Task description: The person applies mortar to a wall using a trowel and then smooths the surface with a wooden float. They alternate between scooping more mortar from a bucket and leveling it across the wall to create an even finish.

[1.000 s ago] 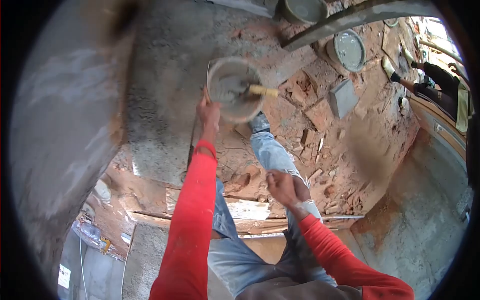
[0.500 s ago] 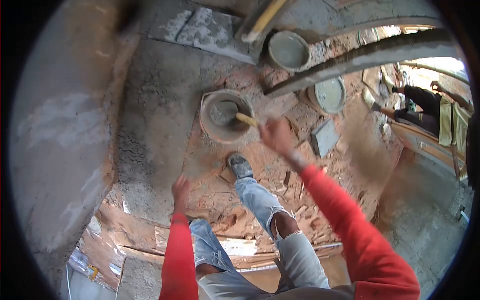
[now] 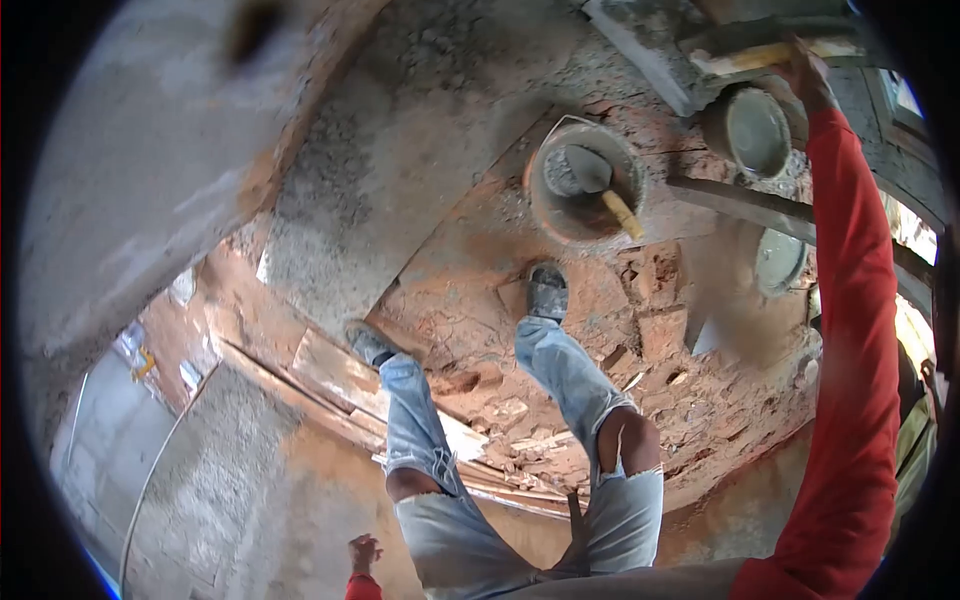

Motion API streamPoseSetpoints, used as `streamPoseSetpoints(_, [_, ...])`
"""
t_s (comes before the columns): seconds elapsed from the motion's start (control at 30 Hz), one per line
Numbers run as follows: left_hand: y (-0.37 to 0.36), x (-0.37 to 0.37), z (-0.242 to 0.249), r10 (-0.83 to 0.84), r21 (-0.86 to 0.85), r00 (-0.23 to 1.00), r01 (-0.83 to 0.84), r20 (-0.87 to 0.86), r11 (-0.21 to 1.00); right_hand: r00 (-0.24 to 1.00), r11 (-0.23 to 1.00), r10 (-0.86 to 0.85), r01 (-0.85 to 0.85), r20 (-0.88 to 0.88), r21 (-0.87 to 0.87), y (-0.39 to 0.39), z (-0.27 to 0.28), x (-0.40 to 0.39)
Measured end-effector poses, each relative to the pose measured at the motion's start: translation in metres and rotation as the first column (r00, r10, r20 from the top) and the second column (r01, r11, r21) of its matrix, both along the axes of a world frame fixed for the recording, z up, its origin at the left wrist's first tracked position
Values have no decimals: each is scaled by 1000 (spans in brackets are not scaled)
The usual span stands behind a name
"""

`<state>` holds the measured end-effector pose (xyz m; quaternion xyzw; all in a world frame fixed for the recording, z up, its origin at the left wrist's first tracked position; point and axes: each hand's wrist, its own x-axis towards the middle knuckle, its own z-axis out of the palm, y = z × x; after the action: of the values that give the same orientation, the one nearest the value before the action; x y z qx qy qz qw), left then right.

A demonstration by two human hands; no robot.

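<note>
My right hand [image 3: 806, 80] reaches to the upper right, fingers closed round the yellow wooden bar [image 3: 752, 58] of a long, mortar-grey board that looks like a plasterer's float. Below and left of it, a trowel [image 3: 622, 214] with a yellow handle rests in a bucket [image 3: 535, 190], its blade against grey mortar [image 3: 562, 172]. The handle leans over the bucket's near rim. My left hand [image 3: 365, 550] hangs low beside my left leg, fingers loosely apart, holding nothing.
Another bucket [image 3: 757, 132] stands below my right hand, and a further one [image 3: 780, 262] is partly behind a grey beam [image 3: 740, 205]. Broken red rubble [image 3: 640, 310] lies round my feet. A concrete slab [image 3: 400, 190] and rough wall [image 3: 170, 200] flank the left. Another person's clothing [image 3: 915, 440] shows at right.
My right hand has let go of the trowel, left in the bucket, and moved to the yellow-barred board. My left hand has dropped back toward my body. The view has turned.
</note>
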<state>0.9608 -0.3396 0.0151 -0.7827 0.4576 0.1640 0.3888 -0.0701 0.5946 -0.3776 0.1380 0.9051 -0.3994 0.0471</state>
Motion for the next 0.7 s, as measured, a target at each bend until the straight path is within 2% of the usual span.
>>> streamPoseSetpoints(0.07, [25,26,25,84,20,996,-84,-9,996,1000,992,-22,20,-20,-128,-29,12,13])
streamPoseSetpoints(0.17, [38,30,38,-121,197,993,115,16,974,995,856,-103,89,2,-510,-132,67,59])
streamPoseSetpoints(0.2, [37,21,38,-185,192,983,185,-16,964,983,848,91,-160,-159,-505,-157,82,78])
streamPoseSetpoints(0.23, [35,12,36,-251,173,967,256,-50,951,986,889,139,-164,-89,-427,-222,136,109])
streamPoseSetpoints(0.27, [29,0,36,-316,136,945,325,-82,936,985,841,70,-144,-160,-522,-286,187,146])
streamPoseSetpoints(0.3, [20,-9,33,-364,101,925,375,-114,922,977,790,125,-205,-175,-579,-312,193,164])
streamPoseSetpoints(0.37, [-9,-17,23,-469,64,864,487,-182,871,951,821,238,-306,-197,-483,-365,232,228])
streamPoseSetpoints(0.4, [-19,-29,24,-387,59,890,412,-242,909,909,838,274,-386,-314,-385,-386,225,265])
streamPoseSetpoints(0.43, [-32,-43,28,-307,54,901,338,-306,940,959,868,172,-256,-227,-424,-428,288,300])
streamPoseSetpoints(0.47, [-52,-53,28,-223,53,898,262,-379,964,959,894,176,-250,-222,-372,-454,311,339])
streamPoseSetpoints(0.5, [-66,-57,28,8,40,851,16,-525,999,984,880,107,-162,-145,-447,-482,329,377])
streamPoseSetpoints(0.53, [-78,-63,34,237,63,713,-263,-659,963,999,887,12,4,31,-462,-509,376,408])
streamPoseSetpoints(0.57, [-93,-63,41,406,118,527,-496,-747,860,986,948,43,-91,-161,-304,-531,396,433])
streamPoseSetpoints(0.6, [-107,-63,39,281,99,644,-305,-711,947,993,917,26,-69,-114,-392,-546,415,456])
streamPoseSetpoints(0.63, [-121,-74,42,-68,28,797,106,-600,994,998,880,10,-39,-64,-473,-565,452,468])
streamPoseSetpoints(0.67, [-135,-79,48,-356,-18,789,402,-500,916,999,846,40,-39,-8,-532,-576,459,472])
streamPoseSetpoints(0.7, [-153,-87,51,-525,-61,716,564,-460,823,999,855,46,-54,-27,-516,-592,483,456])
